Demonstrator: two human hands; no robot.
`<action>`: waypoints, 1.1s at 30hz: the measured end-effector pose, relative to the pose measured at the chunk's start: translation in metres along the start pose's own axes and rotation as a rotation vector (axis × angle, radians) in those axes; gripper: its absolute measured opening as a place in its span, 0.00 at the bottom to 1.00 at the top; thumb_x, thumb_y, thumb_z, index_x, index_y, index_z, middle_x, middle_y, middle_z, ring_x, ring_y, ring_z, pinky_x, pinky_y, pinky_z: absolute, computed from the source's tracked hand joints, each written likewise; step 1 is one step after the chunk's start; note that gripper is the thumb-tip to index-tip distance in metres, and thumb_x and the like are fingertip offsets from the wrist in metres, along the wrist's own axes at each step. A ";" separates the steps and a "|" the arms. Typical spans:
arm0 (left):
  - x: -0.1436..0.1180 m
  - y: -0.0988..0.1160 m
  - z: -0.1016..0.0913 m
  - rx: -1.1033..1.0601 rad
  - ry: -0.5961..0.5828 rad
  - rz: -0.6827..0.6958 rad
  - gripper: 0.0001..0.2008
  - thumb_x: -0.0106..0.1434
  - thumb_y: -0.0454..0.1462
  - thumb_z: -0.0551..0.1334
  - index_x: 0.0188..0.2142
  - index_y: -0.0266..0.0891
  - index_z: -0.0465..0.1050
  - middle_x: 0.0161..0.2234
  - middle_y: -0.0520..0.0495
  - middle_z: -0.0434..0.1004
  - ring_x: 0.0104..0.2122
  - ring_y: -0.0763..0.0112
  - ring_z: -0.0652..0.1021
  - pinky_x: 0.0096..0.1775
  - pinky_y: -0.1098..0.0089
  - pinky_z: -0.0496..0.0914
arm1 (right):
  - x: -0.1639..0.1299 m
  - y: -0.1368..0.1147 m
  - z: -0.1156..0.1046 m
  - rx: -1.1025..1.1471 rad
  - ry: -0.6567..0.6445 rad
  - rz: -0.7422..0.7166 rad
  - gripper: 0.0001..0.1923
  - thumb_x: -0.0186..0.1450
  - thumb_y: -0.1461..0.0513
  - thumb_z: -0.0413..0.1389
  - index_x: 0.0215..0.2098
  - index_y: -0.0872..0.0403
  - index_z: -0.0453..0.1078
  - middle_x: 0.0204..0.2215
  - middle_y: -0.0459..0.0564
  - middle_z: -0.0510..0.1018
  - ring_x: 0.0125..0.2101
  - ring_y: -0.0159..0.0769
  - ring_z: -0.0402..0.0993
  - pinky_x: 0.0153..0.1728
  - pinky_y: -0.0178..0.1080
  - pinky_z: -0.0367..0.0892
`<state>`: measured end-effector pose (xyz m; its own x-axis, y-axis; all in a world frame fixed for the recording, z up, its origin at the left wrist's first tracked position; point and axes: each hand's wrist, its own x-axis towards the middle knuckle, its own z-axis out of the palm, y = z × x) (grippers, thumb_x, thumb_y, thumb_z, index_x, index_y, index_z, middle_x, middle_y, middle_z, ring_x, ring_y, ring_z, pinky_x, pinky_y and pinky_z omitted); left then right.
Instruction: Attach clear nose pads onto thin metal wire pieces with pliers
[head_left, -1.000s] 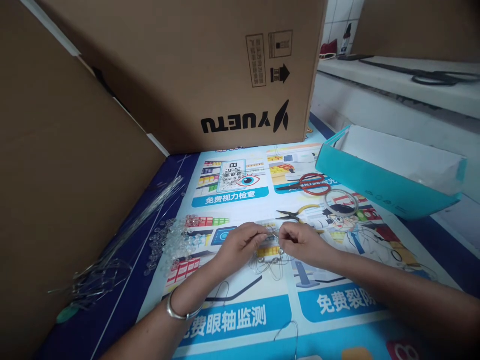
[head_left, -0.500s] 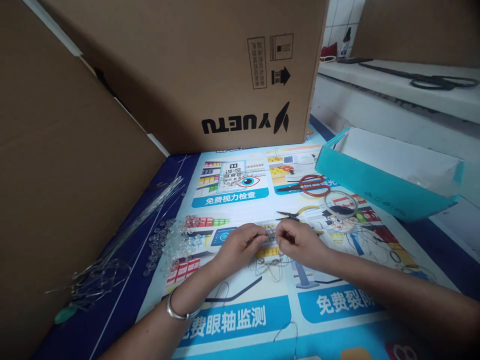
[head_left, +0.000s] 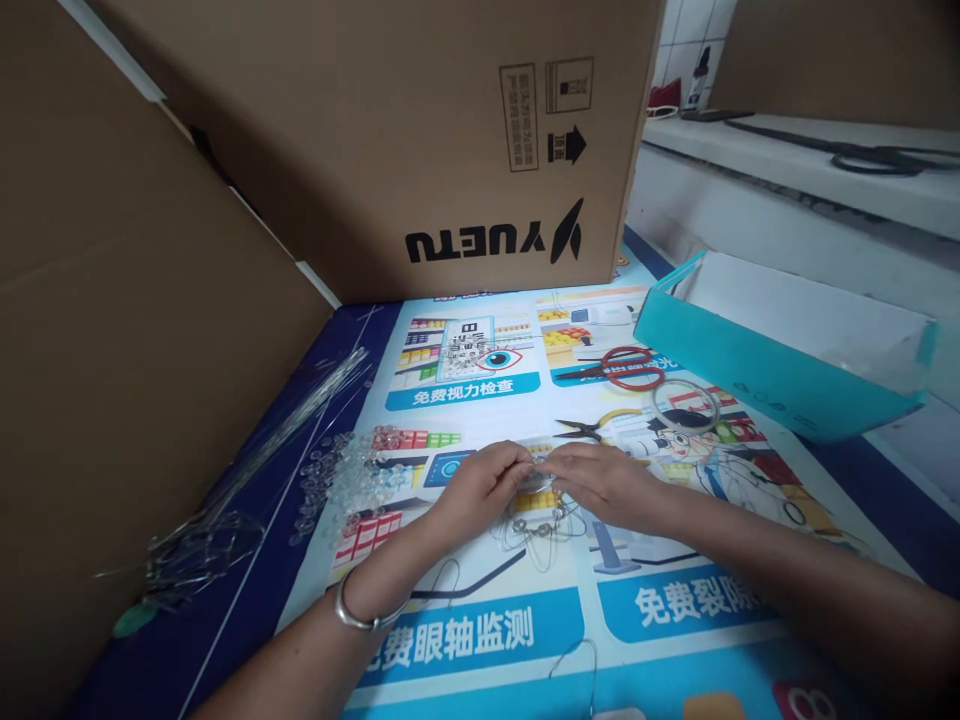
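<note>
My left hand is closed in a pinch on a thin wire strung with clear beads. Loops of the wire and several round beads hang below my fingertips, over the printed sheet. Facing it, my right hand grips the same beaded wire, its fingers straighter and pressed together; the exact contact point is hidden. Just behind my right hand lies a pair of pliers with yellow handles. Left of my left hand, many loose clear beads are spread out.
Red-handled scissors and a wire coil lie beyond the pliers. A teal box stands at right. Cut wires and a tangled wire piece lie at left. Cardboard walls the back and left.
The fingers of my right hand have straightened from a curled pinch and moved slightly left, closer to my left fingertips. The hanging beads have shifted a little. The camera view has moved slightly.
</note>
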<state>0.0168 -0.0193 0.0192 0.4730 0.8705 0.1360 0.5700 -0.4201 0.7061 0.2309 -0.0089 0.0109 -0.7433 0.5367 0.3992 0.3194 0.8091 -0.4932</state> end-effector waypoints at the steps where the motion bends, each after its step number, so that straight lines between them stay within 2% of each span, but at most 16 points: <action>1: 0.000 0.001 0.000 -0.003 -0.002 -0.002 0.10 0.65 0.38 0.50 0.32 0.38 0.67 0.29 0.51 0.70 0.30 0.73 0.70 0.33 0.72 0.63 | -0.001 0.002 0.000 -0.027 -0.010 -0.027 0.17 0.66 0.65 0.45 0.51 0.51 0.64 0.44 0.52 0.74 0.45 0.35 0.68 0.45 0.41 0.66; 3: 0.000 0.001 0.001 -0.015 0.000 -0.006 0.10 0.65 0.38 0.51 0.32 0.38 0.67 0.29 0.51 0.70 0.30 0.73 0.70 0.33 0.73 0.63 | -0.001 0.004 -0.001 -0.057 0.007 -0.029 0.15 0.66 0.64 0.46 0.48 0.50 0.67 0.41 0.51 0.74 0.42 0.34 0.70 0.42 0.39 0.68; 5: 0.000 0.001 0.001 -0.035 0.002 -0.008 0.09 0.65 0.37 0.51 0.33 0.39 0.68 0.30 0.51 0.71 0.31 0.73 0.71 0.34 0.73 0.64 | -0.001 0.003 -0.003 -0.071 0.055 0.041 0.13 0.66 0.63 0.47 0.44 0.50 0.70 0.40 0.50 0.74 0.39 0.33 0.70 0.39 0.37 0.68; 7: -0.001 0.000 0.000 -0.058 -0.009 -0.014 0.08 0.64 0.36 0.52 0.35 0.39 0.69 0.31 0.51 0.72 0.32 0.73 0.72 0.34 0.73 0.64 | -0.001 0.002 -0.006 -0.066 0.110 0.100 0.12 0.65 0.63 0.47 0.42 0.50 0.71 0.40 0.51 0.73 0.40 0.32 0.69 0.39 0.36 0.68; 10: -0.001 -0.001 -0.004 -0.074 -0.054 -0.018 0.07 0.63 0.35 0.54 0.38 0.40 0.69 0.33 0.51 0.73 0.32 0.73 0.72 0.34 0.73 0.65 | -0.003 0.002 -0.007 -0.033 0.133 0.104 0.12 0.66 0.63 0.47 0.43 0.51 0.71 0.41 0.51 0.73 0.41 0.32 0.69 0.41 0.36 0.68; 16: 0.001 -0.002 -0.011 -0.101 -0.048 0.108 0.06 0.62 0.34 0.56 0.36 0.39 0.72 0.34 0.48 0.73 0.37 0.71 0.72 0.41 0.69 0.66 | -0.006 0.005 -0.004 -0.027 0.120 0.182 0.13 0.66 0.60 0.47 0.41 0.53 0.71 0.38 0.51 0.75 0.39 0.34 0.70 0.40 0.39 0.68; 19: 0.002 -0.002 -0.012 -0.128 -0.049 0.107 0.07 0.62 0.35 0.56 0.34 0.38 0.73 0.35 0.46 0.73 0.37 0.71 0.73 0.40 0.69 0.67 | -0.003 0.002 -0.006 0.074 0.162 0.228 0.11 0.65 0.60 0.49 0.39 0.53 0.72 0.36 0.50 0.75 0.39 0.33 0.70 0.41 0.37 0.67; 21: 0.001 -0.002 -0.012 -0.148 -0.075 0.097 0.07 0.62 0.35 0.56 0.33 0.38 0.73 0.35 0.46 0.74 0.37 0.71 0.73 0.40 0.69 0.67 | -0.001 -0.001 -0.009 0.181 0.172 0.313 0.10 0.64 0.60 0.50 0.36 0.53 0.72 0.33 0.48 0.76 0.36 0.32 0.70 0.39 0.36 0.67; 24: 0.001 -0.002 -0.011 -0.197 -0.135 0.083 0.08 0.63 0.36 0.55 0.33 0.38 0.73 0.37 0.46 0.74 0.38 0.71 0.74 0.41 0.70 0.67 | 0.001 -0.007 -0.012 0.361 0.156 0.507 0.11 0.64 0.58 0.50 0.33 0.54 0.72 0.26 0.46 0.74 0.28 0.29 0.70 0.30 0.33 0.66; 27: 0.001 -0.004 -0.009 -0.240 -0.170 0.078 0.09 0.63 0.38 0.56 0.34 0.38 0.73 0.39 0.46 0.74 0.40 0.71 0.74 0.42 0.70 0.67 | 0.001 -0.008 -0.011 0.528 0.173 0.639 0.13 0.63 0.55 0.51 0.36 0.55 0.72 0.22 0.45 0.73 0.22 0.28 0.68 0.23 0.31 0.64; 33: 0.002 -0.011 -0.006 -0.272 -0.184 0.066 0.10 0.64 0.39 0.55 0.36 0.38 0.72 0.40 0.46 0.75 0.40 0.70 0.74 0.43 0.69 0.66 | 0.000 -0.008 -0.009 0.586 0.207 0.636 0.13 0.62 0.55 0.52 0.35 0.56 0.72 0.24 0.46 0.73 0.23 0.27 0.67 0.23 0.30 0.63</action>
<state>0.0072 -0.0119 0.0158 0.6304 0.7724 0.0778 0.3452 -0.3687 0.8631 0.2337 -0.0131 0.0215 -0.3888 0.9212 0.0184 0.2413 0.1211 -0.9629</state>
